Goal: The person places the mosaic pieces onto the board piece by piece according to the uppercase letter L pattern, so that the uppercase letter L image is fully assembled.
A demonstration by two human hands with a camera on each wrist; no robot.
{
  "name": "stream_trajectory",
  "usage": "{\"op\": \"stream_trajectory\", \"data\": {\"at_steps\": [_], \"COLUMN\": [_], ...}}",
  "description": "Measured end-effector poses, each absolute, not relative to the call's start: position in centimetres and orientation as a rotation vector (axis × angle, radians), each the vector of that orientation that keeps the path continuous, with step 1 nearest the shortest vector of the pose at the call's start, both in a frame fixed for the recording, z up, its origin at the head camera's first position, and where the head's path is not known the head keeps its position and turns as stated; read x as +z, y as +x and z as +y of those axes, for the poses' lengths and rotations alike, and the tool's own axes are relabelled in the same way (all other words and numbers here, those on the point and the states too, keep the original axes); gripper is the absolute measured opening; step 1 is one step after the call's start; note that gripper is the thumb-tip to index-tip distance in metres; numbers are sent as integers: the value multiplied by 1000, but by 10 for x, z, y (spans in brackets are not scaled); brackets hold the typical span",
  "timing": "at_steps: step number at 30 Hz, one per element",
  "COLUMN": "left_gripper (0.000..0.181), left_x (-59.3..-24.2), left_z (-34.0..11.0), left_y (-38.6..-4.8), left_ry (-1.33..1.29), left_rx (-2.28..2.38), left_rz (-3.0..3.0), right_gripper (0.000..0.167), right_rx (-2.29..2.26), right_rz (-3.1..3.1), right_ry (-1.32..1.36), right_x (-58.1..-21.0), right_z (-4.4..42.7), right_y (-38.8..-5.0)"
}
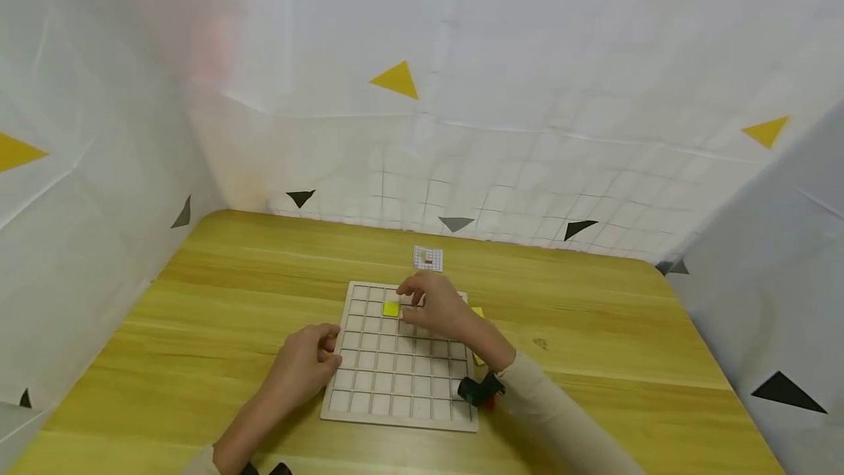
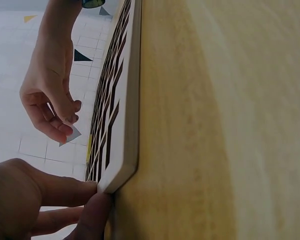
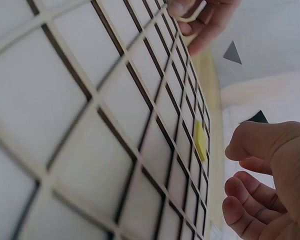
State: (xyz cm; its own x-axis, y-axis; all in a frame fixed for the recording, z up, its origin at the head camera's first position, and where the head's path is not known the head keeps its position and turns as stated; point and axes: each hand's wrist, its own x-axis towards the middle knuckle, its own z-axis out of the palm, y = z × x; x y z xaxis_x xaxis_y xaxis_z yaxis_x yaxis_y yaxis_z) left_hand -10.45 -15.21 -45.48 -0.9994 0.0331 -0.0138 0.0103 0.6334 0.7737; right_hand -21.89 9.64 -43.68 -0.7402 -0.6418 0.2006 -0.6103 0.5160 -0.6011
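A pale board with a raised grid [image 1: 376, 402] lies on the wooden table. One yellow square tile [image 1: 391, 309] sits in a cell near its far edge, also visible as a yellow piece [image 3: 200, 140] in the right wrist view. My left hand [image 1: 303, 365] holds the board's left edge; in the left wrist view that hand [image 2: 50, 200] has thumb and finger at the board's corner. Just right of the tile, my right hand [image 1: 438, 306] hovers over the board, fingers loosely bent with nothing between them, as the right wrist view shows for that hand [image 3: 275, 180].
A small printed grid card [image 1: 428, 258] lies beyond the board. Yellow pieces [image 1: 478, 311] lie by the board's right edge, partly hidden by my right arm. White sheeting [image 1: 494, 130] with triangles hangs behind and beside the table [image 1: 231, 277].
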Motion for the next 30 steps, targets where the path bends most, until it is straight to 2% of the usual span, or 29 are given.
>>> {"op": "stream_trajectory", "data": {"at_steps": [14,30], "left_gripper": [43,44], "left_x": [-454,-452], "left_z": [-151,-151], "left_y": [-105,-104], "left_ry": [15,10], "left_rx": [1331,1336], "left_rz": [2809,2801], "right_gripper": [26,27], "right_rx": [-1116,-1085], "right_rz": [2778,2858], "right_ry": [-1051,-897], "right_x": [-425,-430], "right_z": [141,189], "right_y": [-222,-224]}}
